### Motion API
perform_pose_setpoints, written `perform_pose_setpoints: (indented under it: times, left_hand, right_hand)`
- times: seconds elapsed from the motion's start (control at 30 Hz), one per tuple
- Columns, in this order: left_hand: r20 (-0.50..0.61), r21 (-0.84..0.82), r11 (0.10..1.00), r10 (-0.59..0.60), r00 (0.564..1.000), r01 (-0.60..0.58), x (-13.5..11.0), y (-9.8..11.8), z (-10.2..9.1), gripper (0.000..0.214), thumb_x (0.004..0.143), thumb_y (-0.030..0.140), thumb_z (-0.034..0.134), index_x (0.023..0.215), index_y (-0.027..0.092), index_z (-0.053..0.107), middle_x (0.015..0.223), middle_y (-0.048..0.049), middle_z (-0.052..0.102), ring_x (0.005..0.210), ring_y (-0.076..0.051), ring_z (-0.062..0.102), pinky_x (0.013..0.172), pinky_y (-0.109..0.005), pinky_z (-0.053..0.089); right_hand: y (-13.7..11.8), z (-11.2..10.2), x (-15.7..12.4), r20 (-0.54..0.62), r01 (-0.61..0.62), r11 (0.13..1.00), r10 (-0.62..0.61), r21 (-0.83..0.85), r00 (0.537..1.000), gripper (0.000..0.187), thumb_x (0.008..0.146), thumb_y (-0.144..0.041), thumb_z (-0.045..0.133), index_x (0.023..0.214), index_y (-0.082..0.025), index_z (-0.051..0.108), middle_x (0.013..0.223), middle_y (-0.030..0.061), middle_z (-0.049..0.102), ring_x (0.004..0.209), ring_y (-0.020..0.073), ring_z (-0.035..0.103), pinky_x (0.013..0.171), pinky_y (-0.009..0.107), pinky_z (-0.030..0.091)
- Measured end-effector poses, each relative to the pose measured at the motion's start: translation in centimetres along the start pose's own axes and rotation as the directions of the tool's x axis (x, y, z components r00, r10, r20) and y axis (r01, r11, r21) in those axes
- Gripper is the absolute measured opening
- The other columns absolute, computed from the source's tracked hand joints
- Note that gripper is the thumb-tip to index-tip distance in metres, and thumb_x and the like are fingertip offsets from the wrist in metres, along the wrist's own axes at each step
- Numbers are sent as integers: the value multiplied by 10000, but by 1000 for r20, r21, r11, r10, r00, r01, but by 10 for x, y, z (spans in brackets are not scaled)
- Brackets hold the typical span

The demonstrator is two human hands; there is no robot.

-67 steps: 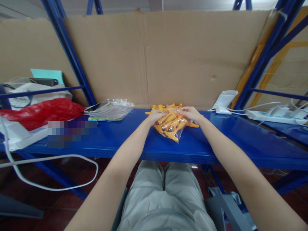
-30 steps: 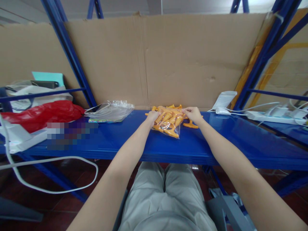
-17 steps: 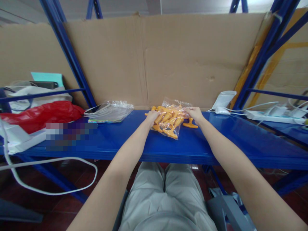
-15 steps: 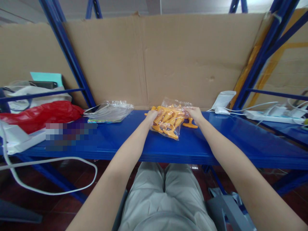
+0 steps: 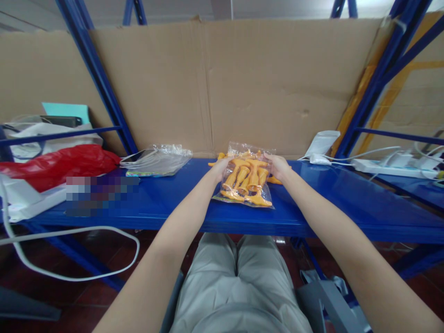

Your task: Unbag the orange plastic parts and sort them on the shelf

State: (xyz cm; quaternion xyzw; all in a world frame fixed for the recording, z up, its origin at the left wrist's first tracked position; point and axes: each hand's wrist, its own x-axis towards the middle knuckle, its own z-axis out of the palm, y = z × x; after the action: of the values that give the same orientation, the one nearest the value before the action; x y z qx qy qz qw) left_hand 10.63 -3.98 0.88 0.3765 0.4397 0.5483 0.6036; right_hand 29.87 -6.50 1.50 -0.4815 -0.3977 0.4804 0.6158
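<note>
Both hands grip a clear plastic bag (image 5: 247,178) that holds several yellow plastic pieces with T-shaped ends and fluted stems. My left hand (image 5: 219,168) is closed on the bag's left upper side. On its right upper side my right hand (image 5: 278,167) is closed too, with part of the fingers hidden behind the plastic. The bag's lower edge points toward me, over the blue shelf (image 5: 183,199). Beside my right hand a loose yellow piece (image 5: 274,180) lies on the shelf, partly covered. More yellow (image 5: 212,163) shows behind my left hand.
Left of the bag lie flat clear plastic packets (image 5: 163,159). Further left are a red plastic bag (image 5: 65,162) and a white power strip (image 5: 38,203). At the right stand a white packet (image 5: 322,144), cables and another power strip (image 5: 391,169). Cardboard (image 5: 270,83) walls the back.
The bag has been straightened and spread flatter, so the yellow pieces now line up toward me. Its lower edge has come slightly nearer and to the right. My hands stay at its sides.
</note>
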Motion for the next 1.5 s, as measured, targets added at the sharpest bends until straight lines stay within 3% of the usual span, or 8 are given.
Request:
perform_pose_setpoints:
  times: [0.13, 0.3, 0.5, 0.77, 1.07, 1.17, 1.3, 1.5]
  left_hand:
    - [-13, 63, 998, -26, 1000, 27, -8, 4, 4, 205, 819, 297, 676, 982, 179, 639, 564, 15, 610, 423, -113, 565, 457, -197, 471]
    - [9, 29, 999, -26, 1000, 26, -20, 9, 9, 116, 890, 215, 583, 785, 174, 608, 498, 24, 551, 377, -83, 500, 394, -158, 382]
    - [-23, -55, 998, -27, 999, 26, -21, 10, 9, 130, 910, 202, 521, 818, 175, 607, 460, 45, 512, 356, -80, 463, 383, -158, 386]
    - [-119, -190, 982, -10, 993, -13, -12, 13, 3, 231, 947, 219, 464, 790, 161, 623, 461, 22, 521, 376, -104, 497, 433, -190, 441]
    - [-265, -343, 935, 2, 964, -96, 0, 13, -3, 201, 894, 95, 431, 803, 147, 602, 460, 45, 485, 361, -82, 453, 413, -167, 397]
    - [-199, -341, 936, 16, 980, -85, 1, 15, -4, 196, 891, 129, 433, 865, 143, 627, 503, 31, 538, 404, -100, 510, 484, -190, 462]
    - [14, -303, 952, 49, 999, -42, -7, 21, -5, 218, 894, 237, 477, 968, 140, 659, 614, -3, 645, 542, -147, 637, 668, -265, 557]
    - [370, -102, 990, -53, 928, 98, -23, 21, -1, 307, 883, 202, 493, 1131, 128, 660, 888, -77, 761, 825, -213, 731, 898, -373, 554]
  right_hand:
    - [-1, 1, -1, -18, -32, 998, 33, 55, 999, 217, 925, -178, 552, 708, -187, 558, 673, -11, 650, 594, 109, 597, 689, 289, 554]
    - [-2, 3, -3, -26, -60, 993, 63, 105, 998, 223, 965, -215, 494, 751, -193, 555, 674, -11, 627, 594, 111, 587, 702, 285, 546]
    - [-3, 1, -5, 109, -99, 994, 93, 49, 990, 257, 992, -320, 449, 810, -203, 588, 719, 15, 677, 616, 131, 629, 694, 288, 562]
    - [-2, 7, -22, 359, -268, 952, 304, -147, 882, 187, 969, -302, 523, 905, -187, 656, 769, 61, 723, 631, 142, 661, 648, 274, 574]
    - [2, 9, -24, 468, -203, 937, 321, -285, 824, 188, 934, -325, 577, 1021, -200, 687, 808, 66, 744, 704, 179, 696, 635, 325, 598]
    - [2, 12, -22, 439, -168, 958, 258, -234, 861, 178, 926, -299, 574, 993, -187, 695, 840, 84, 753, 728, 179, 702, 640, 302, 598]
    - [-2, 14, -21, 373, -167, 974, 212, -152, 903, 143, 914, -268, 578, 970, -192, 685, 867, 59, 762, 752, 170, 714, 741, 323, 603]
    - [-6, 7, -20, 199, -119, 983, 145, -136, 969, 104, 903, -212, 604, 818, -223, 664, 787, 15, 753, 740, 145, 709, 875, 332, 566]
